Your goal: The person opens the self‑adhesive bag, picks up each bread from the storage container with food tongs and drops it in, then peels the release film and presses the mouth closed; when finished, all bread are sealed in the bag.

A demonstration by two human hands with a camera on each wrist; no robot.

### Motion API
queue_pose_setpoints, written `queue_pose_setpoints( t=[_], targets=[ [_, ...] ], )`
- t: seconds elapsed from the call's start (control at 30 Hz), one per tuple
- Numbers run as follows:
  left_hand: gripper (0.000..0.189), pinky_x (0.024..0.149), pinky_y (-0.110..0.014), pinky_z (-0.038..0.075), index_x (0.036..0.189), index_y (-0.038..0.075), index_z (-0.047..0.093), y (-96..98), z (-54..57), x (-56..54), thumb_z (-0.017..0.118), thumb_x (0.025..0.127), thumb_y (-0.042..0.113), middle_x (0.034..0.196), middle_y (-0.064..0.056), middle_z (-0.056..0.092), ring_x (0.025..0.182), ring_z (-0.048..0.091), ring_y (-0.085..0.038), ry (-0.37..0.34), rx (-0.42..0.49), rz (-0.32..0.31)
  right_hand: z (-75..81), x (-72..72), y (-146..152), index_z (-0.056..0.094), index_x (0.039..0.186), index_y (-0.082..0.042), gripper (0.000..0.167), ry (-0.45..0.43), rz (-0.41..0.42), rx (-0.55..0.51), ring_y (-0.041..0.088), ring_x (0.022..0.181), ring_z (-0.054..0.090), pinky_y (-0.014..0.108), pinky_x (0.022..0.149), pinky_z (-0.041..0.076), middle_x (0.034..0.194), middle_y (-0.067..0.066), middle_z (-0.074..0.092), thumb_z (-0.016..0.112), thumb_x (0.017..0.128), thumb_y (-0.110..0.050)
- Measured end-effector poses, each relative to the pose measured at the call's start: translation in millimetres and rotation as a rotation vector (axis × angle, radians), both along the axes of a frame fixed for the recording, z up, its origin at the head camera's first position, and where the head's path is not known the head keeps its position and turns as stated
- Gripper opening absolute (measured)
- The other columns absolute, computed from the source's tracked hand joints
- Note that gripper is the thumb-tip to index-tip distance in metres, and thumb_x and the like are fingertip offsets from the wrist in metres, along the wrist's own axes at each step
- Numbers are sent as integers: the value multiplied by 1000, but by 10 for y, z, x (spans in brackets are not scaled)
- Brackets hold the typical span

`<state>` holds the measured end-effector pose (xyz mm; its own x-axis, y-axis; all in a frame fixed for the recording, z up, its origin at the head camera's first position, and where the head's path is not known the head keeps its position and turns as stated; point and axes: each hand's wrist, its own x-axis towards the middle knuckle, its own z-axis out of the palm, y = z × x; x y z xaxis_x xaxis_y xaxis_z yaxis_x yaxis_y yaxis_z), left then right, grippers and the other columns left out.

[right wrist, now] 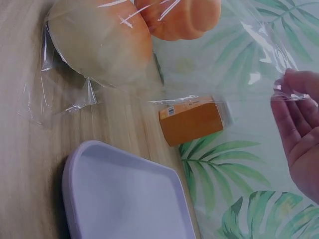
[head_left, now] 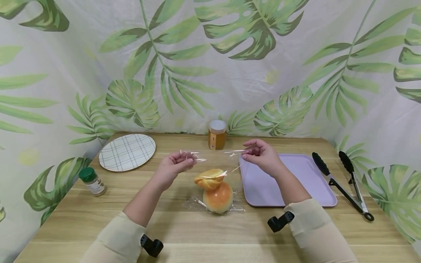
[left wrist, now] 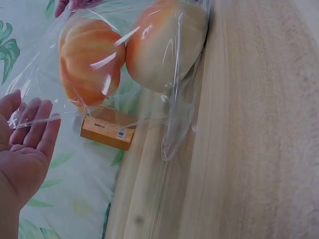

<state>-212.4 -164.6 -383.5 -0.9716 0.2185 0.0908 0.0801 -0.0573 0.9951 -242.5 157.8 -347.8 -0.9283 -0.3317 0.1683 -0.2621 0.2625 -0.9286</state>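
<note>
A clear plastic bag (left wrist: 174,124) stands on the table with two breads inside. The round bun (head_left: 218,198) sits at the bottom, and a ridged, twisted-looking roll (head_left: 209,178) rests on top of it. At the bag's upper left corner, my left hand (head_left: 171,168) pinches the film between thumb and fingers. My right hand (head_left: 264,157) pinches the opposite upper corner, with its thumb and index finger on the film in the right wrist view. Between the hands the top edge of the bag is spread wide, above the roll.
Behind the bag stands a honey-coloured jar (head_left: 217,135) with a pale lid. A lilac tray (head_left: 306,182) lies right, with black-tipped tongs (head_left: 345,186) beyond it. At left are a checked plate (head_left: 127,152) and a green-capped shaker (head_left: 93,181). A leaf-print cloth (head_left: 184,65) hangs behind the table.
</note>
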Motion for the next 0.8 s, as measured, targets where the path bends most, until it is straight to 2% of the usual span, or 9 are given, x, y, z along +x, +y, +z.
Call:
queue_pose_setpoints(
  t=[0.1, 0.23, 0.37, 0.43, 0.5, 0.63, 0.7, 0.8],
  targets=[
    [32, 84, -22, 59, 121, -14, 55, 18, -4, 16, 62, 93, 2, 96, 10, 74, 90, 71, -4, 9, 27, 1, 75, 0, 3, 55, 124, 3, 37, 22, 46, 91, 5, 90, 63, 20, 78, 55, 111, 26, 65, 67, 90, -4],
    [35, 82, -22, 59, 122, -19, 51, 48, 36, 39, 60, 94, -1, 93, 12, 74, 89, 71, -4, 20, 44, -7, 268, -11, -52, 59, 123, -4, 37, 90, 64, 332, 18, 91, 61, 30, 76, 54, 110, 17, 66, 68, 91, -21],
    [31, 81, -22, 59, 120, -17, 55, 62, 60, 52, 59, 93, -3, 90, 13, 74, 88, 71, -2, 36, 28, -14, 499, -24, -211, 59, 129, -13, 52, 145, 75, 589, 30, 118, 58, 48, 97, 51, 129, 12, 63, 69, 89, -43],
    [28, 81, -22, 59, 117, -15, 57, 66, 65, 61, 60, 93, -3, 90, 14, 74, 88, 71, -2, 49, 14, -21, 579, -36, -334, 57, 133, -15, 58, 164, 114, 659, 31, 130, 52, 51, 106, 46, 137, 10, 58, 70, 87, -49],
    [26, 83, -24, 59, 116, -14, 59, 71, 71, 72, 60, 93, -2, 90, 15, 74, 89, 70, -2, 70, -4, -34, 623, -48, -481, 56, 134, -17, 61, 172, 167, 682, 29, 133, 50, 50, 109, 43, 141, 9, 56, 71, 85, -50],
    [30, 84, -26, 60, 117, -19, 55, 84, 97, 94, 60, 93, -2, 93, 14, 75, 92, 70, -2, 108, -17, -68, 649, -58, -789, 61, 128, -13, 56, 211, 310, 707, 23, 122, 58, 41, 104, 49, 129, 6, 65, 76, 83, -43],
    [28, 83, -25, 60, 116, -18, 55, 86, 101, 101, 60, 93, -2, 94, 12, 75, 92, 71, -3, 120, -9, -86, 651, -62, -903, 67, 116, -12, 45, 227, 368, 742, 18, 104, 64, 34, 92, 53, 111, 4, 70, 78, 83, -40],
    [22, 81, -23, 59, 112, -15, 59, 76, 106, 108, 60, 93, -2, 94, 11, 75, 92, 71, -4, 127, 1, -103, 643, -71, -982, 69, 97, -11, 28, 222, 409, 790, 11, 79, 59, 25, 73, 51, 88, -1, 68, 79, 83, -34]
  ],
)
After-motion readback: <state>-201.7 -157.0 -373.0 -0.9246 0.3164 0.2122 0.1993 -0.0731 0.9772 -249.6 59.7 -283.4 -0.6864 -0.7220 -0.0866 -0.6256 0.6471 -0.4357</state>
